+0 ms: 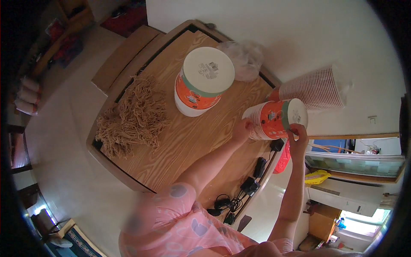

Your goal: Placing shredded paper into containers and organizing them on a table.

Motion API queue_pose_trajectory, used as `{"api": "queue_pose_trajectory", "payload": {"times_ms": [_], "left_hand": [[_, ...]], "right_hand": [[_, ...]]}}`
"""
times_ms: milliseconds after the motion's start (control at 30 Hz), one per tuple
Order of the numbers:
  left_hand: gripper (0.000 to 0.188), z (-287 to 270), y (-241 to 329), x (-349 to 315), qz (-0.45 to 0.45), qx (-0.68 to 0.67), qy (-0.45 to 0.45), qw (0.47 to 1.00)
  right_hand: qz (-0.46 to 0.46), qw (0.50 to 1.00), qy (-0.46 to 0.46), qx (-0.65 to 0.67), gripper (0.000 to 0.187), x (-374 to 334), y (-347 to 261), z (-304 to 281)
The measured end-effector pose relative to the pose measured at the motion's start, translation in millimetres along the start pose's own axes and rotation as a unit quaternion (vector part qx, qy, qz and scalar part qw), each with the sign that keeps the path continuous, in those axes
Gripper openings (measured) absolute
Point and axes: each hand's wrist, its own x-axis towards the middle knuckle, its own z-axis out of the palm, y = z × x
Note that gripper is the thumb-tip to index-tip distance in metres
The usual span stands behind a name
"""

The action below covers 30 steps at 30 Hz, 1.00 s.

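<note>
A nested stack of orange, green and white paper buckets (274,115) lies on its side near the right edge of the wood-grain table (184,150), bases facing right. My left hand (243,129) is closed at the stacked white rims on its left end. With thumb and fingers, my right hand (299,132) grips the outermost bucket by its base edge. Part of each hand's fingers is hidden. Left of this stack, a second short stack of the same buckets (199,100) stands upside down, its white base facing up.
A tangled heap of brown twine (135,118) covers the table's left side. A crumpled clear plastic bag (245,60) sits by the wall. Farther right lies a long bucket stack in clear wrap (312,90). Black adapters and cables (233,203) lie along the near right edge.
</note>
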Motion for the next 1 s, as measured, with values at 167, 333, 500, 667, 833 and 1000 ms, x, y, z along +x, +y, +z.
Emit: {"api": "queue_pose_trajectory", "payload": {"times_ms": [167, 333, 500, 667, 833, 1000], "left_hand": [[0.010, 2.1, 0.1, -10.4, 0.011, 0.042, 0.018, 0.999], [0.011, 7.7, -12.8, -3.8, 0.084, 0.108, 0.002, 0.991], [0.017, 2.7, -21.7, 10.7, 0.008, 0.082, -0.003, 0.997], [0.024, -2.8, -17.5, -5.4, 0.047, 0.075, 0.034, 0.996], [0.026, -2.7, -1.8, -13.7, 0.084, 0.145, -0.005, 0.986], [0.027, -3.6, -21.7, 9.0, 0.086, 0.123, -0.021, 0.988]], "right_hand": [[0.001, 1.000, -0.002, -0.005, 0.022, -1.1, 3.0, -2.8], [0.001, 1.000, 0.001, 0.015, 0.020, -0.1, 2.1, -0.5], [0.003, 1.000, -0.004, 0.019, 0.020, -0.1, 5.3, -1.7], [0.004, 1.000, -0.001, 0.008, 0.020, 0.7, -2.2, -1.7], [0.004, 1.000, -0.003, 0.022, 0.020, 0.7, -1.0, -2.6], [-0.006, 1.000, -0.005, 0.023, 0.021, 2.5, -3.2, -0.7]]}}
